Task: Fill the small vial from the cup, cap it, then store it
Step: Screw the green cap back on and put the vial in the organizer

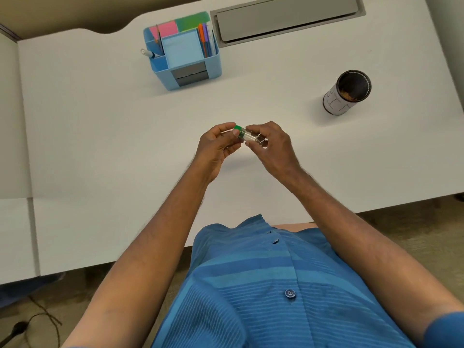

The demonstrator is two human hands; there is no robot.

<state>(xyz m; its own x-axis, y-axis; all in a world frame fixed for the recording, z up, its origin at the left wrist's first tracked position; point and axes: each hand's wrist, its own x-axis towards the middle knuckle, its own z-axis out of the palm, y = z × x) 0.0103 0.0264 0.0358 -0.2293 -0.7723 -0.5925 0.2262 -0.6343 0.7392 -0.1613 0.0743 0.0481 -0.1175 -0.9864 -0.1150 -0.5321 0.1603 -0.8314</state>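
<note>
Vial (249,135) held tilted above bench (100,146) centre, left hand (217,146) pinching green cap (237,128), right hand (272,144) clamping dark-filled base: filling apparently done, capping underway, storing remains; cup (347,92) well apart.

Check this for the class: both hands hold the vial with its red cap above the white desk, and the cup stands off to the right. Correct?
Not quite. The head view shows the cap is green. The left hand and right hand do hold the vial above the white desk, cup to the right.
</note>
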